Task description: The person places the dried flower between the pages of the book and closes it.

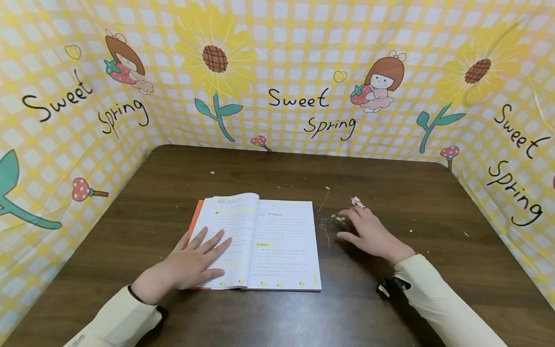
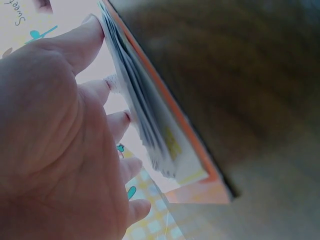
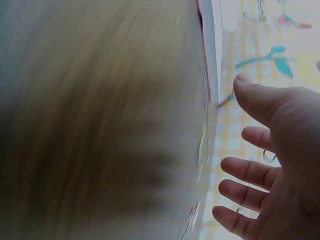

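Beyond my spread left fingers (image 1: 215, 241) and parted right fingers (image 1: 353, 217), yellow-checked cloth (image 1: 286, 62) walls the brown, wood-grained tabletop (image 1: 390, 178). The open book (image 1: 286, 265), white-paged, yellow-accented and orange-edged, lies under the left; small dried flowers (image 1: 339, 219) sit beside the right.

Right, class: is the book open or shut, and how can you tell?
The book lies open: two facing printed pages show, and the left hand rests spread on the left one.

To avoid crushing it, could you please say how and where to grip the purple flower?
The purple flower is best pinched, I think, by its thin lower stem, from the right: it lies flat, with the book close on its left.
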The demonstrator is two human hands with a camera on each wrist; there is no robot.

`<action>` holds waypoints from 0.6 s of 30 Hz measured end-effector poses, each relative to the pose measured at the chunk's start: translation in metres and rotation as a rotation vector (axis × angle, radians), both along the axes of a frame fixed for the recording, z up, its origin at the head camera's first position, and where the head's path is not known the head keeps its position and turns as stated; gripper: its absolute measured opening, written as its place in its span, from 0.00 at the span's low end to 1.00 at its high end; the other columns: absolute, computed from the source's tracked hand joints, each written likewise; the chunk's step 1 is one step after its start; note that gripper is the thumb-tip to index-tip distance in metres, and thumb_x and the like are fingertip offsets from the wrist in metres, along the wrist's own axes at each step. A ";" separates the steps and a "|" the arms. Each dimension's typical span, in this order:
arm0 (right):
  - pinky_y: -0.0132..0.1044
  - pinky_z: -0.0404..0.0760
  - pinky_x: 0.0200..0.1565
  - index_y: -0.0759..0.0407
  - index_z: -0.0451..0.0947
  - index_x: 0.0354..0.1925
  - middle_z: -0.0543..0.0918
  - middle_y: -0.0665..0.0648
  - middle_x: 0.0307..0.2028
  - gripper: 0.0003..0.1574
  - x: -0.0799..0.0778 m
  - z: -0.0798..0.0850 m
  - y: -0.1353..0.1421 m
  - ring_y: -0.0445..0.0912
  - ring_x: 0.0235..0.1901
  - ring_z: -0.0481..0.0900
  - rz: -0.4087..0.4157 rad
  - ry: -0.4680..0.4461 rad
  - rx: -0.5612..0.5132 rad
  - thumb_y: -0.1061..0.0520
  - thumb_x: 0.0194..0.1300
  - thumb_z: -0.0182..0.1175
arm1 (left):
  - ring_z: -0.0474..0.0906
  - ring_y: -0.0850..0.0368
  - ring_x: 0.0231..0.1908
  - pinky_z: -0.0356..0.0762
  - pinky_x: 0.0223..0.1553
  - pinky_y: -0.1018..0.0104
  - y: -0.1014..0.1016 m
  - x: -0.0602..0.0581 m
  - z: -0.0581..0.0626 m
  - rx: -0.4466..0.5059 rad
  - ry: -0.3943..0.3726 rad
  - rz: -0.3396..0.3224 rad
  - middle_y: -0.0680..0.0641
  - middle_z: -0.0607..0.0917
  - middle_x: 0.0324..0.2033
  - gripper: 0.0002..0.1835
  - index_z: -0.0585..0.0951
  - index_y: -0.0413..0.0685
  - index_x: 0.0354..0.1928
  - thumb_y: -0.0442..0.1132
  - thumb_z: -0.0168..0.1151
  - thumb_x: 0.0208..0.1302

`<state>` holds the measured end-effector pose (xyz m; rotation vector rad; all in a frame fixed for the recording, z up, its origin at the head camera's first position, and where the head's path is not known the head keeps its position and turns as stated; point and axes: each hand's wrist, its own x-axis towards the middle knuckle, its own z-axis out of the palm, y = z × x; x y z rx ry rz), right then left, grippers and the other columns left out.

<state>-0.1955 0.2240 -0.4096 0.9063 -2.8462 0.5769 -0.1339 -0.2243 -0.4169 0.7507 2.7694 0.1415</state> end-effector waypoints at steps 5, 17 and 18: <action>0.64 0.70 0.50 0.69 0.73 0.56 0.76 0.68 0.50 0.27 -0.004 -0.001 0.020 0.65 0.49 0.72 -0.079 -0.004 0.003 0.53 0.67 0.66 | 0.41 0.34 0.75 0.36 0.68 0.32 -0.001 0.000 -0.002 0.004 0.006 -0.001 0.46 0.52 0.78 0.40 0.54 0.59 0.79 0.66 0.49 0.71; 0.63 0.72 0.42 0.69 0.79 0.42 0.76 0.68 0.42 0.15 -0.013 -0.002 0.043 0.69 0.45 0.71 -0.287 -0.087 -0.002 0.56 0.67 0.65 | 0.42 0.32 0.75 0.35 0.67 0.31 -0.001 0.002 0.005 0.022 -0.016 -0.009 0.46 0.52 0.78 0.43 0.54 0.59 0.79 0.71 0.42 0.70; 0.62 0.72 0.42 0.68 0.80 0.41 0.76 0.67 0.41 0.15 -0.013 -0.003 0.044 0.68 0.44 0.71 -0.300 -0.098 0.000 0.56 0.67 0.65 | 0.42 0.32 0.75 0.35 0.68 0.31 -0.001 0.002 0.007 0.020 -0.020 -0.009 0.46 0.51 0.78 0.43 0.54 0.58 0.79 0.72 0.42 0.69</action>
